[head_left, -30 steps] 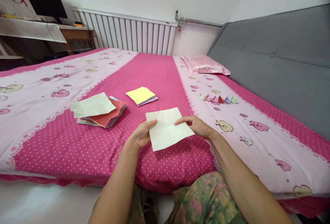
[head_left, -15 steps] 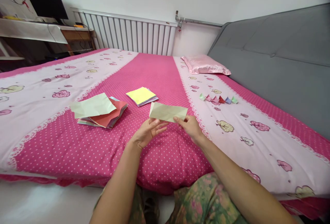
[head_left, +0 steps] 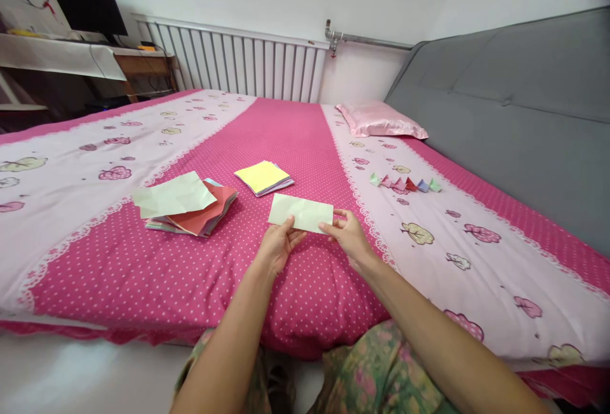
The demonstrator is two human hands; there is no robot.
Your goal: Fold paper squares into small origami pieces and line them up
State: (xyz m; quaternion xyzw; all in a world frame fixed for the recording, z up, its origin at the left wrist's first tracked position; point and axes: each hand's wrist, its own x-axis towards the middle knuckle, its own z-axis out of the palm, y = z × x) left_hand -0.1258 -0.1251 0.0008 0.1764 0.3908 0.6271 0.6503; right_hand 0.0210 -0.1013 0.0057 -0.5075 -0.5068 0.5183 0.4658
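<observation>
A pale cream sheet of paper (head_left: 301,213), folded in half into a narrow rectangle, lies low over the pink dotted bedspread (head_left: 286,128). My left hand (head_left: 277,246) pinches its near left edge with thumb and fingers. My right hand (head_left: 349,236) pinches its near right corner. Both forearms reach in from the bottom of the view.
To the left lies a stack of coloured sheets (head_left: 200,211) with a loose pale sheet (head_left: 174,195) on top. A smaller stack topped with yellow paper (head_left: 264,177) sits behind the hands. A row of small folded paper shapes (head_left: 405,183) lies to the right, near a pink pillow (head_left: 379,119) and grey headboard (head_left: 524,103).
The cream sheet was open and flat a second ago; it has been folded in half away from me and lowered toward the bedspread, with both hands moving forward.
</observation>
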